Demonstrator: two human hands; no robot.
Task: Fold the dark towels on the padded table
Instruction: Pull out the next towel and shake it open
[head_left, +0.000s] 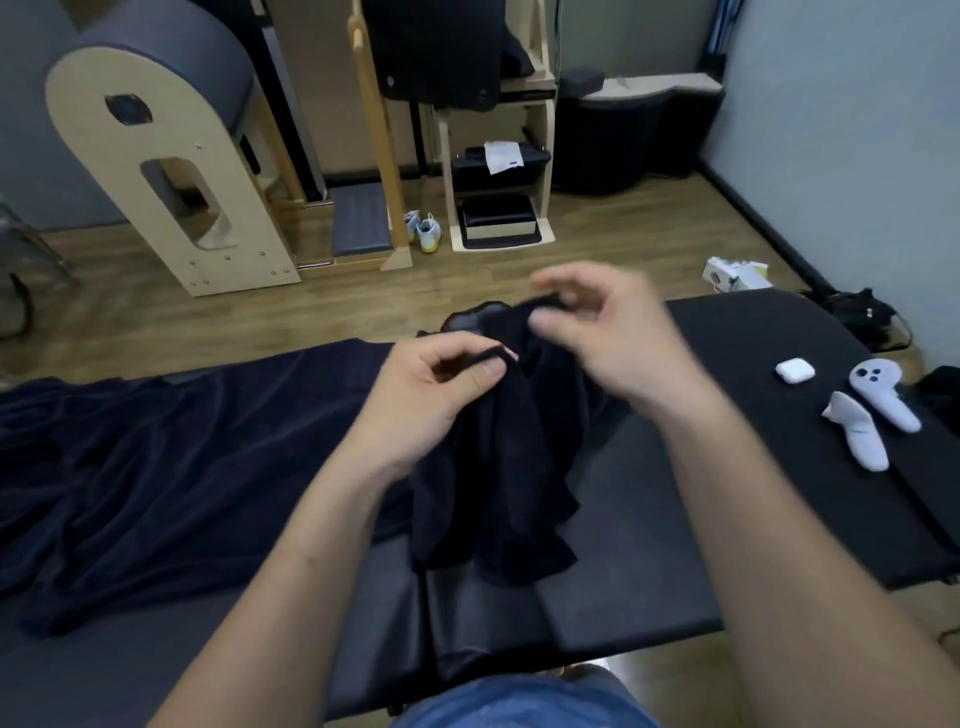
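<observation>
A small dark towel (511, 467) hangs bunched above the black padded table (727, 467), its lower end drooping onto the pad. My left hand (436, 395) pinches the towel's upper edge between thumb and fingers. My right hand (613, 332) pinches the same edge a little farther back and to the right, blurred by motion. A larger dark navy towel (171, 467) lies spread and rumpled over the left part of the table.
Two white controllers (878, 395) (857, 431) and a white earbud case (795, 371) lie on the table's right end. Beyond the table, on the wooden floor, stand a wooden barrel apparatus (166, 171), a wooden rack (498, 171), sneakers (426, 231) and a small white box (732, 273).
</observation>
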